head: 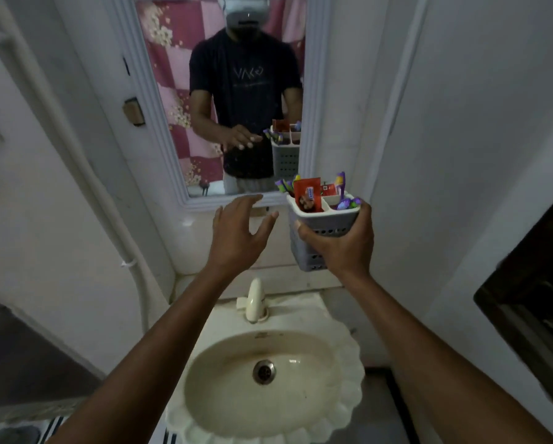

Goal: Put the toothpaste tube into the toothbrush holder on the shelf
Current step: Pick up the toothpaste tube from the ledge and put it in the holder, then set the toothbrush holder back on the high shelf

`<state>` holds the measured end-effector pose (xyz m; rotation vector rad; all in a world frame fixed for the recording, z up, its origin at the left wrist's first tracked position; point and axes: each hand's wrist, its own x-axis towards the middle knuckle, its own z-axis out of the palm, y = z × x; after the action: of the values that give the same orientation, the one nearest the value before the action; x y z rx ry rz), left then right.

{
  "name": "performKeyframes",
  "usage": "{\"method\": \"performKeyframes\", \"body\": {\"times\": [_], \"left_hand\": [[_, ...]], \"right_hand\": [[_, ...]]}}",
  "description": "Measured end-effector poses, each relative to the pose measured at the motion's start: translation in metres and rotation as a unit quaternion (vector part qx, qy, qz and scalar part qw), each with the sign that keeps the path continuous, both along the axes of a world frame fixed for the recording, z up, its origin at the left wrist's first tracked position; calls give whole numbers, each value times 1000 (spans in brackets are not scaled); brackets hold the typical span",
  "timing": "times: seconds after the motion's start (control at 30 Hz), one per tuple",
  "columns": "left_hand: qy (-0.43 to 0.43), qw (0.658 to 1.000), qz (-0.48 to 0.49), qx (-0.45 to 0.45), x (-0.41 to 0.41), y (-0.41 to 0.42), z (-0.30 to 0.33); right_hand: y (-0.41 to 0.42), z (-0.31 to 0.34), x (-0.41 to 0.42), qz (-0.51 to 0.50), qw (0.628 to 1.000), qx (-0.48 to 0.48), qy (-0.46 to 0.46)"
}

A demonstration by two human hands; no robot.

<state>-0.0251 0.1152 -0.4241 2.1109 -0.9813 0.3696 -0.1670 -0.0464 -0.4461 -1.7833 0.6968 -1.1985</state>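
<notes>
With the toothpaste tube (307,194) already standing in the near-left compartment of the toothbrush holder (320,225), your right hand (339,245) wraps the grey perforated holder at right of centre, thumb across its front wall and fingers hidden round the far side, a firm closed grasp that carries the holder's whole weight. The holder hangs upright above the back edge of the sink (268,379), clear of any surface, which suggests you keep it level so the red tube and the purple toothbrushes (341,184) leaning out of the other compartments do not tip out. The tube rests at a slight lean, its flat end up and well above the rim, held in place only by the compartment walls.

Your left hand (236,232), just left of the holder at mid-frame, is spread wide and grips nothing, fingers (252,200) reaching toward the narrow shelf (259,211) under the mirror (224,100); it is apart from the holder. That open pose reads as readiness to steady the holder or to feel for the shelf's edge. In the mirror at upper centre the same pair of hands and the holder show in reflection.

Judged from this, the tube is in, and what is left is to set the holder down on the shelf; its narrowness calls for a level, careful landing
</notes>
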Motion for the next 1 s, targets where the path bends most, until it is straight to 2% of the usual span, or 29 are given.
{"method": "performKeyframes", "body": {"times": [0.3, 0.4, 0.67, 0.83, 1.0], "left_hand": [[-118, 982, -34, -144, 1, -14, 166], [-154, 974, -38, -159, 4, -20, 226], [-305, 927, 13, -217, -7, -25, 357], [-331, 909, 28, -252, 4, -41, 426], [-318, 918, 43, -232, 32, -69, 468]], "right_hand": [[-7, 196, -15, -19, 986, -96, -137], [-4, 262, -22, -24, 978, -128, -161], [4, 403, -34, -53, 957, -194, -209], [1, 480, -27, -69, 951, -210, -217], [-19, 534, -5, -97, 951, -205, -210]]}}
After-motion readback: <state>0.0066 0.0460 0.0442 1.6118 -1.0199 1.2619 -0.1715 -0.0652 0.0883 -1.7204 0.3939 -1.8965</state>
